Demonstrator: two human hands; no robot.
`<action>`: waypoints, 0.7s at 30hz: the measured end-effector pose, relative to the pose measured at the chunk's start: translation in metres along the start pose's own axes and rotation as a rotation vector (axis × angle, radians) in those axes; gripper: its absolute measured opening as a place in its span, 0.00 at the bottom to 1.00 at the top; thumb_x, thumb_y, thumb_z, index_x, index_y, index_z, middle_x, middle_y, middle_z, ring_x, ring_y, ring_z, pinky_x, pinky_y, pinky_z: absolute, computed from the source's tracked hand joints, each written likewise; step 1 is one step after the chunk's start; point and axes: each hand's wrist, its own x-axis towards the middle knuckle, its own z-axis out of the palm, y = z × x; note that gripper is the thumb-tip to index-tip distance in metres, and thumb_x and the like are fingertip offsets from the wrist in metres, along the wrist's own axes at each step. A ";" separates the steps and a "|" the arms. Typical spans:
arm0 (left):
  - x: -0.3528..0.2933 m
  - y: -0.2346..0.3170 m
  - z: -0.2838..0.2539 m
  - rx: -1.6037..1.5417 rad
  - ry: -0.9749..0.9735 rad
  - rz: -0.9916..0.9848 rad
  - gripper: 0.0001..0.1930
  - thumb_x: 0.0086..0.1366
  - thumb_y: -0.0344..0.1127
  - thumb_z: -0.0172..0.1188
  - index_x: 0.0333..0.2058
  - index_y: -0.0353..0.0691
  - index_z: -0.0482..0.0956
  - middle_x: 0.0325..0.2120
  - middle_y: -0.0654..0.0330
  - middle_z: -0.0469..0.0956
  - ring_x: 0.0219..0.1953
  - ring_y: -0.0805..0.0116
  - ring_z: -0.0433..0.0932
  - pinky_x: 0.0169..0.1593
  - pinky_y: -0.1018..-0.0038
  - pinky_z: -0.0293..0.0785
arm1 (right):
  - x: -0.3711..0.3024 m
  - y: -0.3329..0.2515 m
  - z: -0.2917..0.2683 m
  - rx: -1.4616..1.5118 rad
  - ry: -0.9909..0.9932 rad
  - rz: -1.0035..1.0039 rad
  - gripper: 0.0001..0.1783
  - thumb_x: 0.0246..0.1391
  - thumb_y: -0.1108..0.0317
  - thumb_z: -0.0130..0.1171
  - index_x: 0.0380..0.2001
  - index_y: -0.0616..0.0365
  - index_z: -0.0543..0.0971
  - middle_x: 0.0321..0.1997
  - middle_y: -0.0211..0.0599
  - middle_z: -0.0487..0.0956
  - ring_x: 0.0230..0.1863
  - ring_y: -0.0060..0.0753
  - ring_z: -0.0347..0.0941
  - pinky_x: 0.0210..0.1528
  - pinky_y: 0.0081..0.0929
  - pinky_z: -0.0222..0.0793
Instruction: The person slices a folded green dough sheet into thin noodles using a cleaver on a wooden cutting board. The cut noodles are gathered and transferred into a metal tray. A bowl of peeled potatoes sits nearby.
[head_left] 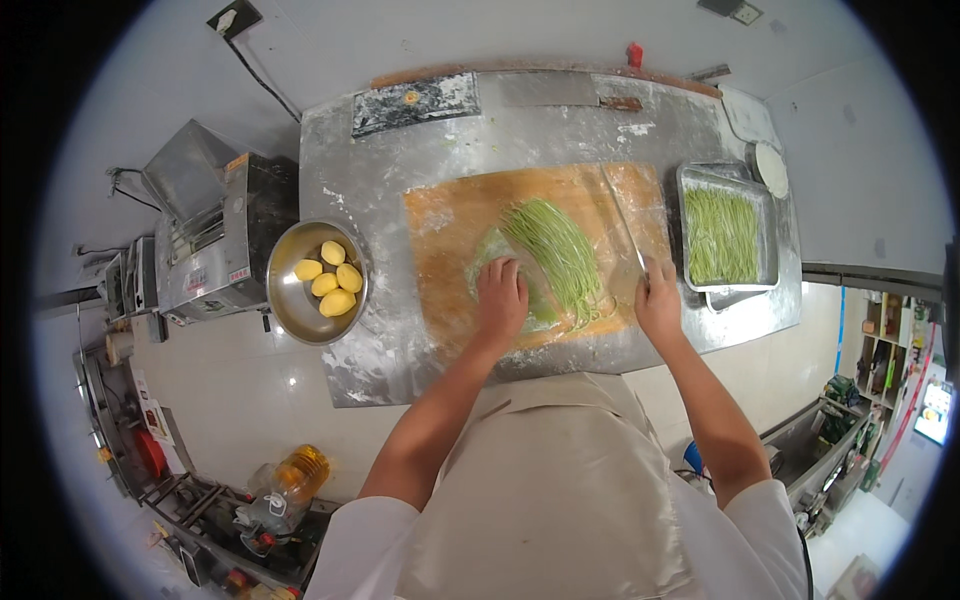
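My left hand (503,297) lies on a folded sheet of pale green dough (541,304), its fingers resting flat and close together on top. My right hand (657,298) is closed round the handle of a long knife (624,217), whose blade points away from me over the right side of the wooden board (440,270). Between the two hands spreads a bundle of thin green noodles (556,245), cut into strands and dusted with flour. The knife is apart from both the noodles and the dough.
A steel bowl (290,318) with several yellow oval pieces stands on the metal table's (375,372) left edge. To the right, a metal tray (733,287) holds more green noodles (722,236). A floury dark slab (416,104) lies at the back; a steel machine (235,235) stands left.
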 end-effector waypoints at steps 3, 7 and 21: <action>-0.005 0.029 0.011 -0.269 -0.135 -0.332 0.09 0.69 0.28 0.57 0.46 0.37 0.80 0.45 0.48 0.77 0.46 0.43 0.76 0.50 0.53 0.74 | 0.014 0.024 0.021 -0.069 0.038 -0.044 0.28 0.59 0.76 0.59 0.64 0.51 0.71 0.53 0.61 0.70 0.45 0.69 0.77 0.44 0.53 0.77; -0.024 0.060 0.028 -0.225 -0.427 -0.262 0.10 0.69 0.31 0.58 0.44 0.34 0.79 0.38 0.47 0.78 0.38 0.41 0.79 0.42 0.51 0.76 | 0.018 0.040 0.041 -0.016 -0.051 0.017 0.30 0.57 0.78 0.59 0.63 0.55 0.70 0.49 0.59 0.70 0.46 0.66 0.74 0.45 0.52 0.74; -0.064 0.117 0.084 0.116 -0.403 -0.238 0.07 0.65 0.31 0.62 0.37 0.35 0.75 0.36 0.47 0.76 0.40 0.51 0.77 0.44 0.58 0.76 | 0.018 0.090 0.036 -0.224 -0.290 -0.157 0.35 0.54 0.76 0.56 0.68 0.56 0.68 0.52 0.51 0.70 0.51 0.53 0.70 0.57 0.46 0.69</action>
